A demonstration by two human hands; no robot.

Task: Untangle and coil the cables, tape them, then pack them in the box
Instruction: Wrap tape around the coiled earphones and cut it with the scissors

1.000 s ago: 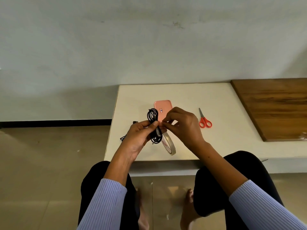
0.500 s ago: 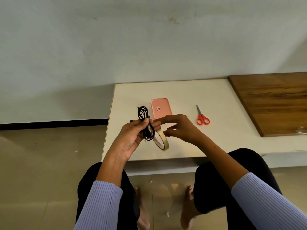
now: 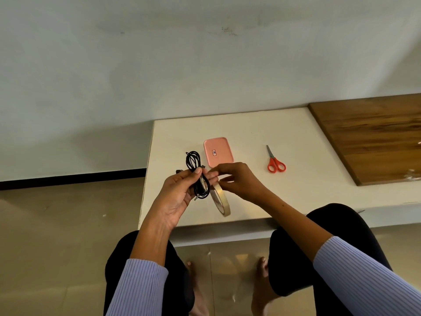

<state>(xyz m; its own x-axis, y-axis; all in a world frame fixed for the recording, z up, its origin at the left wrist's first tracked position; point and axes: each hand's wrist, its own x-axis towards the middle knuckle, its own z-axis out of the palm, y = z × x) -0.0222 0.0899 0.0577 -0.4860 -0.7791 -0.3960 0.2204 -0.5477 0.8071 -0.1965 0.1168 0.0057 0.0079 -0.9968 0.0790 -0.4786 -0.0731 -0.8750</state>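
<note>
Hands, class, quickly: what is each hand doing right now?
Left hand: closed, holding the coiled black cable.
Right hand: fingers curled, pinching at the tape roll; the exact grip is hard to tell.

A plain pale wall [image 3: 205, 65] fills the far half of the view, with faint scuffs high up. A black skirting strip [image 3: 73, 177] runs along its foot on the left. Glossy beige floor tiles [image 3: 57, 247] lie near. A low cream table [image 3: 307, 179] stands against the wall, with a dark wooden board [image 3: 373, 137] at its right end
</note>
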